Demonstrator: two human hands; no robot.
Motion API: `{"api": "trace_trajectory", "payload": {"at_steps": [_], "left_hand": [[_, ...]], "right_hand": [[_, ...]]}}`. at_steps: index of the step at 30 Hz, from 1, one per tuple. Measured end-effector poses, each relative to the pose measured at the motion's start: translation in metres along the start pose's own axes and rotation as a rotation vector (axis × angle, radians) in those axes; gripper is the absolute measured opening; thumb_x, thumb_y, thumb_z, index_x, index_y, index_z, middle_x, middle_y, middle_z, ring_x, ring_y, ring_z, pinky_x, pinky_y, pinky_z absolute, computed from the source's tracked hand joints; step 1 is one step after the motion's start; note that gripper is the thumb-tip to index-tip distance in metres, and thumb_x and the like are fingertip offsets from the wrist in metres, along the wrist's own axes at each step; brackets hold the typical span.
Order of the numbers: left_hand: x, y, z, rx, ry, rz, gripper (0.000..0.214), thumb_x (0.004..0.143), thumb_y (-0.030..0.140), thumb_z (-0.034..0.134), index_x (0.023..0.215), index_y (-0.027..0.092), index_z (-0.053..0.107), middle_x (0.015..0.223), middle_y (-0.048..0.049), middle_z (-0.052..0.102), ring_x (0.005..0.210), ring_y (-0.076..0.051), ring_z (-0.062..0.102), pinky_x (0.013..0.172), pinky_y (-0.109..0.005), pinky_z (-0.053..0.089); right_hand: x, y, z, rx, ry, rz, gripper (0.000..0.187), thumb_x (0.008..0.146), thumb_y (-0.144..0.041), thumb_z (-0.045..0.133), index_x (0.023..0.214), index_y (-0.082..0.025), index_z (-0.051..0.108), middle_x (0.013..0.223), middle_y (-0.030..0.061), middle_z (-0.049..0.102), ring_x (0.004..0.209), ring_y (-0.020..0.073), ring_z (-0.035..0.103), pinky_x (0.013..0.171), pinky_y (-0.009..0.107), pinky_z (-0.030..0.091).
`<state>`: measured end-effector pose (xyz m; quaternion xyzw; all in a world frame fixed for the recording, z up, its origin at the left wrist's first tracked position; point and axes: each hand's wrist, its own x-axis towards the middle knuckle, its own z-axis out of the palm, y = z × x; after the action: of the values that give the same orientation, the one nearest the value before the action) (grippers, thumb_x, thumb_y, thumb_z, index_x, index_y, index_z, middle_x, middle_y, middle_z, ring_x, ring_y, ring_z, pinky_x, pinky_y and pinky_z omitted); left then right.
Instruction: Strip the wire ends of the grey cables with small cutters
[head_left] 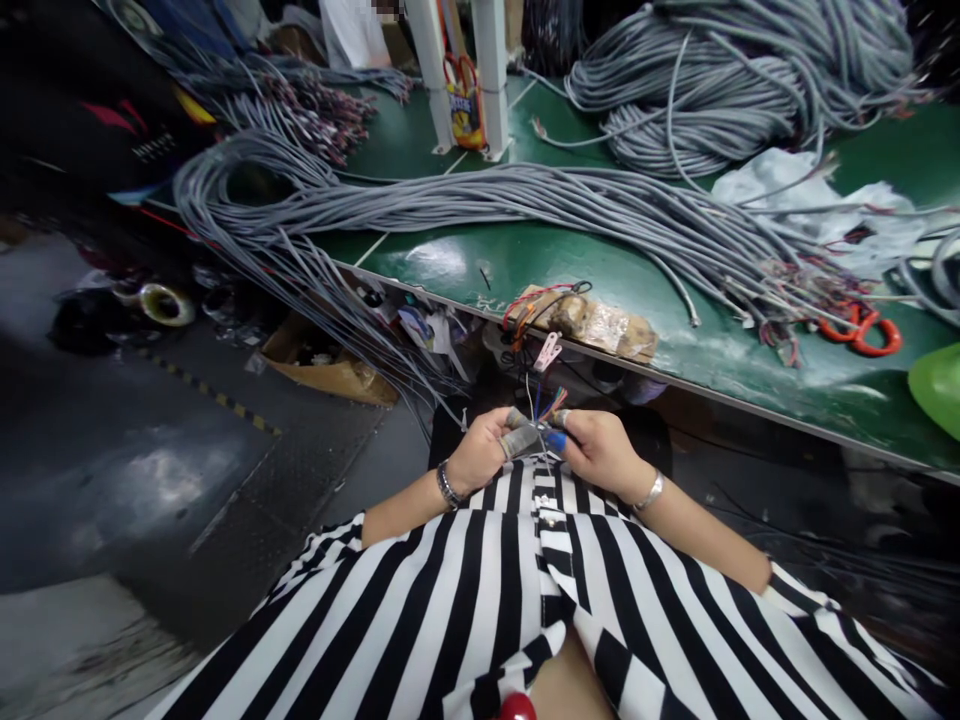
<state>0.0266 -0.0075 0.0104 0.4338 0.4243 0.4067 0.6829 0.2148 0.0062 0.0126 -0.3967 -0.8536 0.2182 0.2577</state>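
Note:
In front of my lap my left hand (480, 452) and my right hand (604, 456) meet, both with fingers pinched closed and several fingertips wrapped in tape. Between them they hold the stripped end of a cable, whose thin coloured wires (556, 402) fan out upward. A blue wrap covers one right fingertip. The grip itself is partly hidden by the fingers. Just beyond the hands, a pale pink clip (548, 350) hangs at the bench edge beside a taped wooden block (600, 328) with red and black leads.
A long bundle of grey cables (480, 195) lies across the green bench (450, 255) and droops over its left edge. Coiled cables (720, 100) are piled behind. Orange-handled scissors (874, 332) and a green object (937, 390) lie at right. A cardboard box (330, 375) stands below.

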Motion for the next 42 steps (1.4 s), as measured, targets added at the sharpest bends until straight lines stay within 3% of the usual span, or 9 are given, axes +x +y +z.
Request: {"api": "trace_trajectory", "payload": {"at_steps": [4,9,15,19,24,27,31,37,42], "left_hand": [[0.002,-0.001,-0.001,0.002,0.062,-0.015,0.04,0.058,0.042,0.081,0.066,0.013,0.055,0.056,0.0043,0.055,0.052,-0.005,0.047,0.053,-0.018,0.041],[0.012,-0.008,-0.012,0.04,0.179,-0.025,0.033,0.07,0.042,0.072,0.072,0.016,0.053,0.046,0.0091,0.043,0.037,-0.002,0.032,0.038,-0.015,0.024],[0.041,-0.017,-0.022,0.114,0.09,0.044,0.045,0.062,0.022,0.079,0.103,0.015,0.062,0.1,-0.0066,0.066,0.088,-0.012,0.061,0.082,-0.023,0.046],[0.055,-0.009,-0.029,0.187,0.059,0.113,0.045,0.066,0.024,0.077,0.108,0.015,0.062,0.103,-0.0094,0.066,0.094,-0.014,0.061,0.088,-0.027,0.045],[0.079,0.036,-0.05,0.314,0.039,0.265,0.039,0.078,0.04,0.066,0.103,0.011,0.063,0.08,-0.007,0.068,0.069,-0.013,0.062,0.072,-0.028,0.051],[0.112,0.075,-0.069,0.673,0.155,0.423,0.033,0.085,0.037,0.056,0.105,0.013,0.064,0.094,-0.0091,0.069,0.082,-0.015,0.064,0.08,-0.028,0.051],[0.172,0.13,-0.1,1.482,0.341,0.399,0.031,0.086,0.031,0.051,0.111,0.018,0.063,0.113,-0.0072,0.065,0.107,-0.018,0.058,0.096,-0.029,0.044],[0.239,0.2,-0.145,1.684,0.626,0.246,0.049,0.081,0.024,0.051,0.129,0.012,0.05,0.143,-0.0161,0.041,0.131,-0.03,0.037,0.109,-0.044,0.03],[0.268,0.204,-0.134,1.802,0.539,0.213,0.05,0.081,0.03,0.048,0.127,0.01,0.052,0.135,-0.0187,0.048,0.122,-0.033,0.047,0.1,-0.045,0.039]], "right_hand": [[-0.001,0.001,-0.001,0.048,0.1,0.049,0.029,0.089,-0.034,0.043,0.066,-0.02,0.051,0.058,0.0009,0.051,0.052,0.0123,0.043,0.053,0.026,0.03],[-0.007,0.02,-0.016,0.24,0.468,0.248,0.027,0.091,-0.039,0.042,0.082,-0.021,0.06,0.068,0.0023,0.059,0.062,0.0155,0.053,0.06,0.027,0.04],[-0.015,0.056,-0.056,0.029,0.688,0.286,0.026,0.088,-0.041,0.048,0.085,-0.019,0.062,0.066,0.0024,0.058,0.06,0.0164,0.05,0.059,0.029,0.039],[-0.017,0.088,-0.088,-0.29,0.647,0.405,0.032,0.09,-0.043,0.042,0.074,-0.02,0.057,0.06,0.0027,0.052,0.055,0.0166,0.045,0.054,0.029,0.032],[-0.009,0.114,-0.111,-0.655,0.35,0.654,0.03,0.089,-0.04,0.043,0.07,-0.019,0.053,0.063,0.0056,0.055,0.05,0.0165,0.043,0.048,0.028,0.021],[-0.004,0.113,-0.11,-0.708,0.224,0.689,0.031,0.091,-0.04,0.039,0.075,-0.019,0.055,0.07,0.0069,0.06,0.054,0.017,0.049,0.049,0.028,0.024],[-0.006,0.111,-0.108,-0.712,0.204,0.724,0.032,0.092,-0.041,0.038,0.074,-0.02,0.053,0.074,0.0061,0.062,0.056,0.0173,0.055,0.049,0.027,0.027],[-0.01,0.127,-0.108,-0.664,0.199,0.71,0.032,0.09,-0.045,0.04,0.07,-0.022,0.048,0.069,0.0038,0.06,0.055,0.0182,0.057,0.047,0.026,0.028],[-0.01,0.123,-0.106,-0.637,0.279,0.681,0.028,0.089,-0.041,0.041,0.072,-0.021,0.051,0.07,0.0036,0.062,0.059,0.0179,0.058,0.051,0.027,0.03]]}}
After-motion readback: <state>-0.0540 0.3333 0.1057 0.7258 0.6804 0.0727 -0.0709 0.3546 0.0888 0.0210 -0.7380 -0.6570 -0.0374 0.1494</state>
